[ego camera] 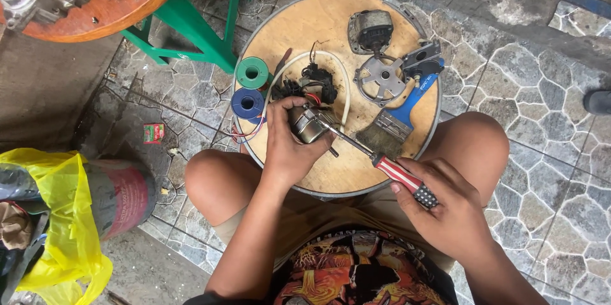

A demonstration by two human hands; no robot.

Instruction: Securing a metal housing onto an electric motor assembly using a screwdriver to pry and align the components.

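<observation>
Item 1: my left hand (287, 146) closed around small motor (308, 124). Item 2: my right hand (445, 206) grips screwdriver (375, 158); keep tip seated squarely, motor braced on bench (331, 31).

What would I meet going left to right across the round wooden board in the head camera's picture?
Green spool and blue spool → left hand holding the small metal motor → screwdriver → paintbrush → right hand on the screwdriver's handle.
</observation>
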